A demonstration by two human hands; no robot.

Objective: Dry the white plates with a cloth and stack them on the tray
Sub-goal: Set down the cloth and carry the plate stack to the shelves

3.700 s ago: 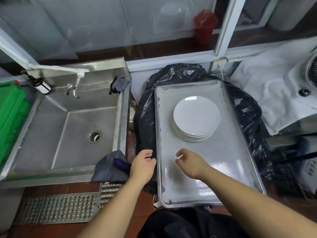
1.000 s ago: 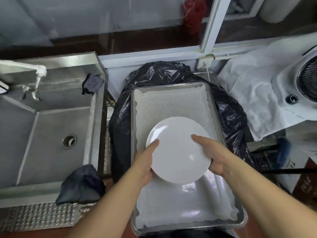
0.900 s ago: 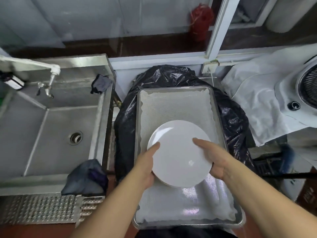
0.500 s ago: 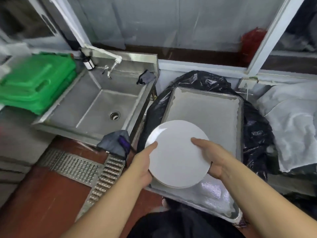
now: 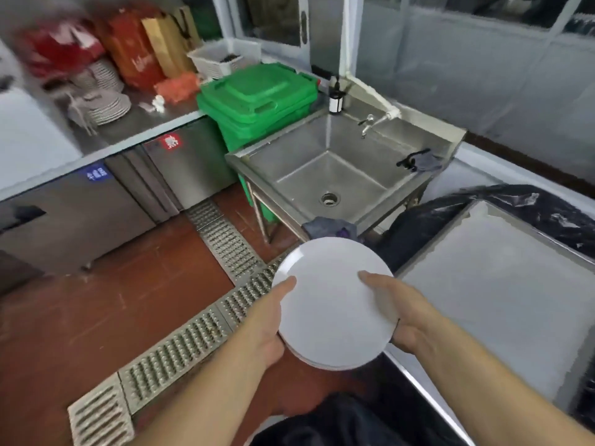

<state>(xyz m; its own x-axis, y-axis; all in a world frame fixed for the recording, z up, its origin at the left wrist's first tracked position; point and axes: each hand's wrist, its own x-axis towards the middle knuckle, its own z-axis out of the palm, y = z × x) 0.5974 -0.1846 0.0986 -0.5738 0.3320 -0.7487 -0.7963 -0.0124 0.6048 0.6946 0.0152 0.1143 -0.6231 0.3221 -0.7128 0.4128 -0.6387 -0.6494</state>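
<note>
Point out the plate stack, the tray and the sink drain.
plate stack (image 5: 331, 304), head view, centre of the top plate's face
tray (image 5: 502, 284), head view, bare lined floor
sink drain (image 5: 330, 198), head view, middle of the strainer

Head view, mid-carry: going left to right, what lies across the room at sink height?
Stainless steel under-counter cabinet → green lidded plastic bin → stainless steel sink → black plastic bag → lined metal tray.
</note>
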